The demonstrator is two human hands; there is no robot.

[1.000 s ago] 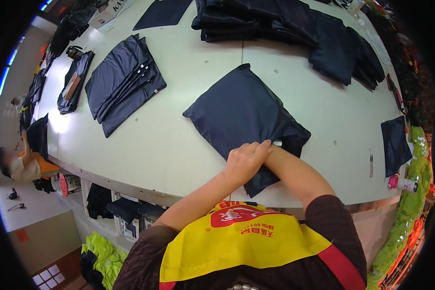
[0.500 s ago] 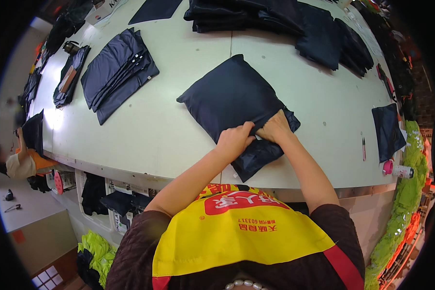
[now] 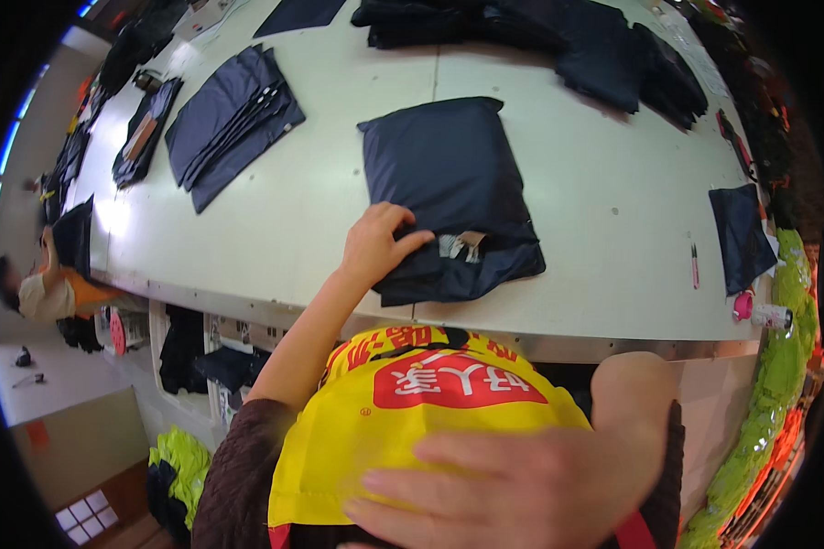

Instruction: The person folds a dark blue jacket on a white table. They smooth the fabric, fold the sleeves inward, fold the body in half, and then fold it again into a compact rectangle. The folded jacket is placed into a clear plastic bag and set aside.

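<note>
A puffed, dark navy square fabric pouch [image 3: 444, 160] lies on the white table before me. Its near side has a folded-back opening where pale labels [image 3: 460, 245] and a bit of brown show. My left hand [image 3: 380, 245] rests on the pouch's near left edge, thumb stretched toward the labels and apart from the fingers. Away from the pouch, my right hand [image 3: 513, 485] is raised close in front of my yellow apron [image 3: 339, 439]. It is blurred, fingers stretched out, with nothing seen in it.
Stacked dark flat pieces [image 3: 233, 123] lie left on the table [image 3: 604, 265]; thicker dark piles [image 3: 604, 59] stand at the back. At right are a pen [image 3: 694, 267], a dark folded piece [image 3: 740, 238] and a pink-lidded bottle [image 3: 767, 316]. Another person [image 3: 46, 297] works at far left.
My right hand has come out of the pouch's opening and back toward my body. The pouch has turned and lies flatter, labels now showing. My left hand has shifted left along its edge.
</note>
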